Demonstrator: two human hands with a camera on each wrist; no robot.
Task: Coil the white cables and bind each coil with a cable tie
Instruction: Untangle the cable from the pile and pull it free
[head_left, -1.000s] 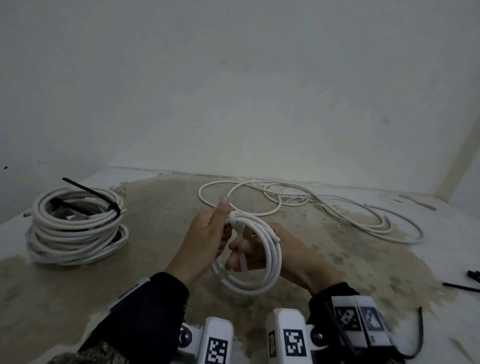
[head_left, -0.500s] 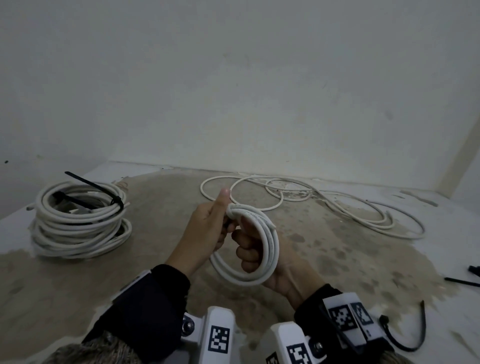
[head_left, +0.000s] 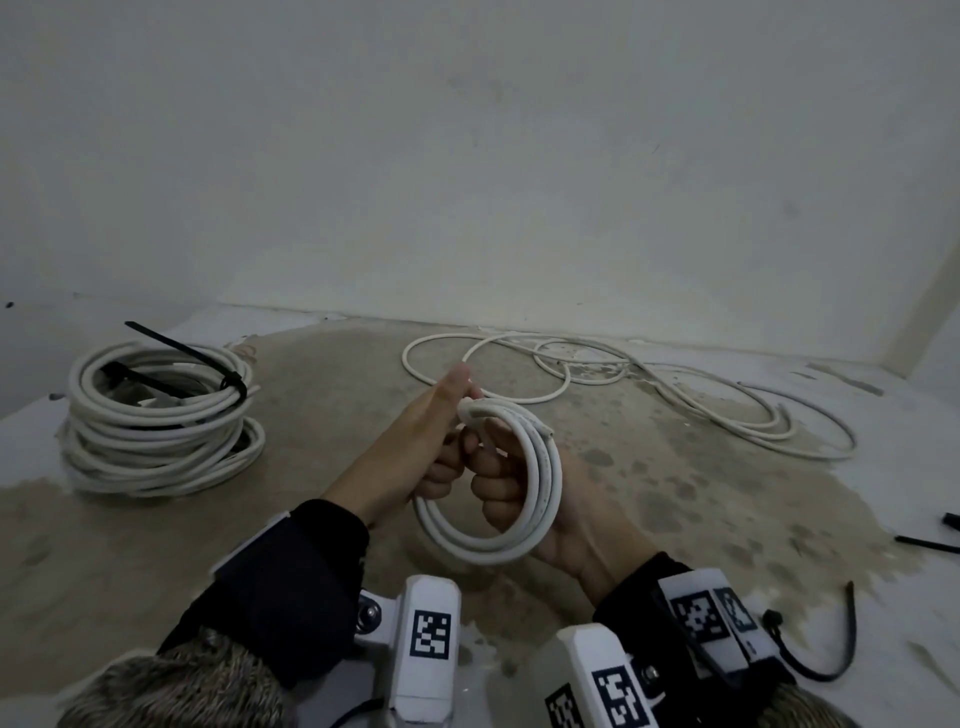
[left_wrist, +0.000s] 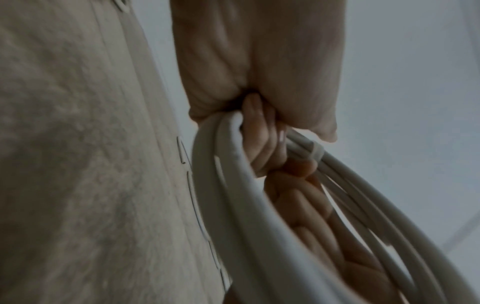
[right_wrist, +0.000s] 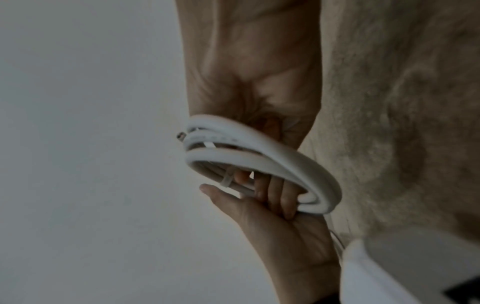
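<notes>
A small white cable coil (head_left: 543, 499) is held up between both hands over the floor. My left hand (head_left: 452, 421) grips its top left, thumb pointing up and fingers curled on the strands. My right hand (head_left: 493, 467) has its fingers curled through the loop from the right. A pale cable tie (left_wrist: 315, 152) wraps the strands near the left thumb, and this tie (right_wrist: 226, 181) also shows in the right wrist view. One cut cable end (head_left: 545, 430) sticks out at the coil's top. Whether the tie is locked tight is unclear.
Large white coils (head_left: 156, 431) bound with a black cable tie (head_left: 208, 358) are stacked at the left. Loose white cable (head_left: 675, 400) sprawls on the stained floor near the back wall. Black ties lie at the right edge (head_left: 930, 543) and lower right (head_left: 841, 654).
The pale tie tail that hung inside the loop is out of sight now. My right hand has turned and curled tighter through the coil, which sits more edge-on. The left hand has barely moved.
</notes>
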